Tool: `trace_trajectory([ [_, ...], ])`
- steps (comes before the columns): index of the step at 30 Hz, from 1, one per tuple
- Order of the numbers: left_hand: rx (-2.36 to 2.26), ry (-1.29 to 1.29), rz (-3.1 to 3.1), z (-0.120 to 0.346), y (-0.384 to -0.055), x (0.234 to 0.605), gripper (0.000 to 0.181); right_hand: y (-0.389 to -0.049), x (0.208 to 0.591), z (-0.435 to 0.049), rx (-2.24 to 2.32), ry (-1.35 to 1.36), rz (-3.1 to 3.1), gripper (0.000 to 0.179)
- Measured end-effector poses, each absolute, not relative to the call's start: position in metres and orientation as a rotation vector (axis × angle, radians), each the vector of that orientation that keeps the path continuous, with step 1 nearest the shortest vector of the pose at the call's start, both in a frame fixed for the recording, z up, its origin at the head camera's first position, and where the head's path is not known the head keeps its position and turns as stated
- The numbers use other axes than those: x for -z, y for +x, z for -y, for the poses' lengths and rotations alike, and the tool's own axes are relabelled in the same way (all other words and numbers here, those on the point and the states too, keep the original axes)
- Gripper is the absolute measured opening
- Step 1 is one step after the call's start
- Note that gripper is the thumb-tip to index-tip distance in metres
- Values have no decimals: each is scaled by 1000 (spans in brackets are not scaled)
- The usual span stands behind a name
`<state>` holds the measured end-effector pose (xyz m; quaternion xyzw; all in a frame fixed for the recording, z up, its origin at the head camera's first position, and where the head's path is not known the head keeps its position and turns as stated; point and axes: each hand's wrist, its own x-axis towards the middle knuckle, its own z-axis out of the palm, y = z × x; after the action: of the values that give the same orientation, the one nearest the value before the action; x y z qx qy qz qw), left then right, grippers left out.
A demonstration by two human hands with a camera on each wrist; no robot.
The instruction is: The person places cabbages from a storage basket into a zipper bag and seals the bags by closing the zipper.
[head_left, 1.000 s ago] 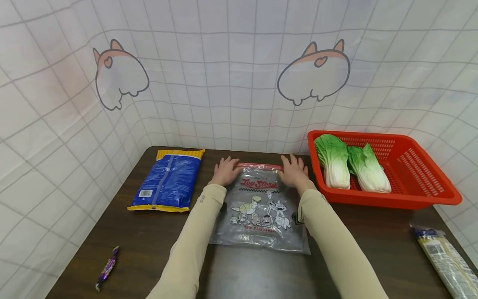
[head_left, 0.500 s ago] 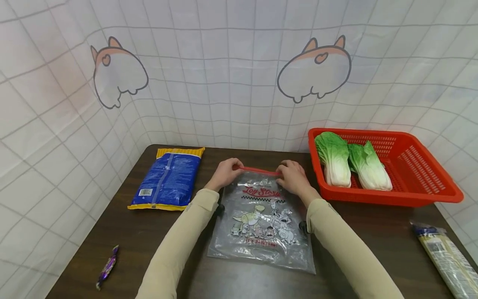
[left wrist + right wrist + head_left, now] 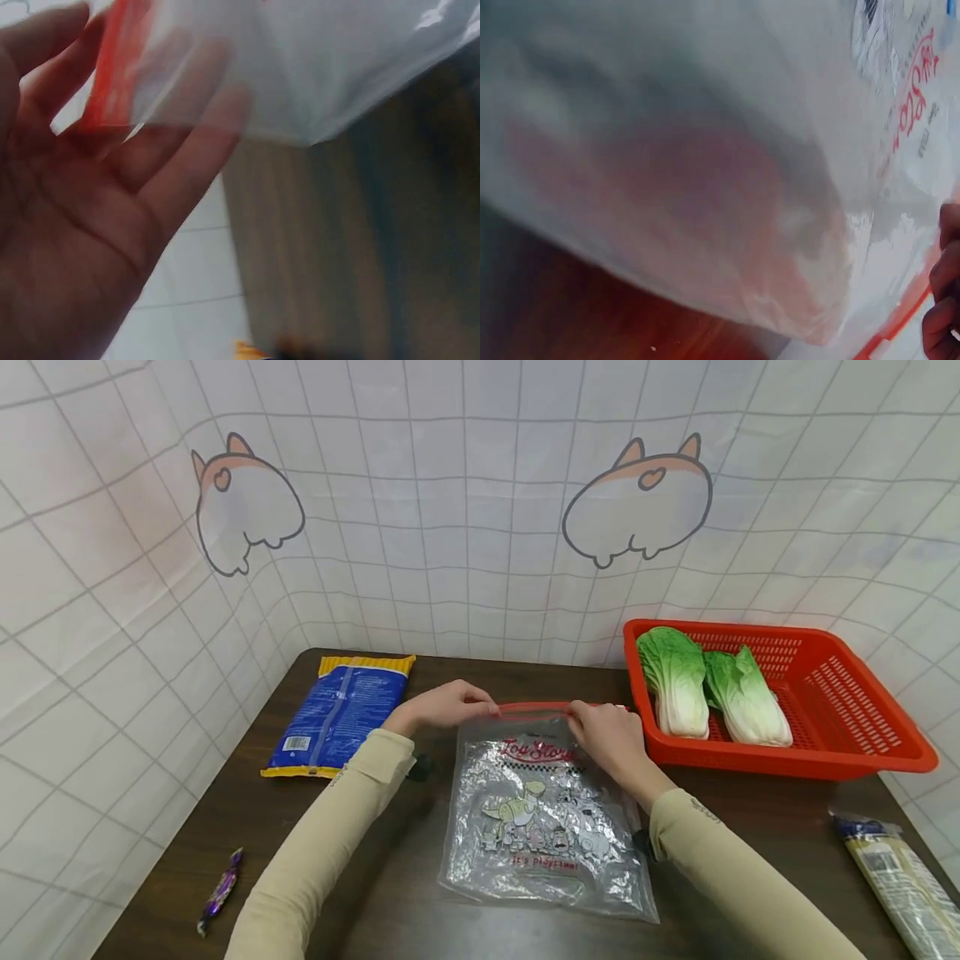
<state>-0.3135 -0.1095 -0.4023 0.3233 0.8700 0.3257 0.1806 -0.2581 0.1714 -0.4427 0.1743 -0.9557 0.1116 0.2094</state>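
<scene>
I pinch the Toy Story zip bag left of the red basket.
My left hand and right hand each hold its red top edge in a narrow pinch, the right one closer to the basket. Two napa cabbages lie inside the basket; a blue-and-yellow packet and a purple-wrapped candy lie farther left of it than the bag.

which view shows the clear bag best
The head view: it takes in nearly the whole clear bag, from red strip to bottom edge. The left wrist view shows only part of it; the right wrist view, a mostly blurred close-up.
</scene>
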Motion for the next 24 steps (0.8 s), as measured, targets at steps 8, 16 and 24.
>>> trace_trajectory([
  [8,-630,1101,-2221,91,-317,377,29,-242,434,-165,-561,789,2618,12],
  [16,-704,1053,-2267,96,-310,365,35,-228,411,-176,-1033,692,2612,17],
  [24,-1034,1102,-2216,97,-290,334,35,-219,374,-175,-1500,303,2571,29],
])
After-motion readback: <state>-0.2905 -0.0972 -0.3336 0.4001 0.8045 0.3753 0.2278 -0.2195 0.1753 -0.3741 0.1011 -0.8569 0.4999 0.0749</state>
